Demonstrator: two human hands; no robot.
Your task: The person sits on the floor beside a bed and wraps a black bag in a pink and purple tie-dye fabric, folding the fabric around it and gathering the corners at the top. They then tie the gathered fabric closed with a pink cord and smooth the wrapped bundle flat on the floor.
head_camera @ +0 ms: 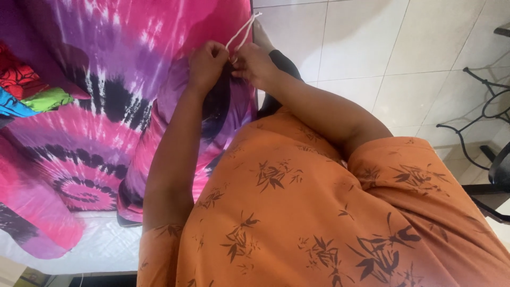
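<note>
Left hand and right hand close together, each pinching white cord (strands run up and away from fingers). Hands over edge of pink-purple tie-dye cloth spread on bed. Orange leaf-print shirt below. White tiled floor right, black metal chair beyond.

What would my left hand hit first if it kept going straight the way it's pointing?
Likely the white cord that the left hand is pinching, then the pink and purple tie-dye cloth beyond; depth is unclear.
</note>
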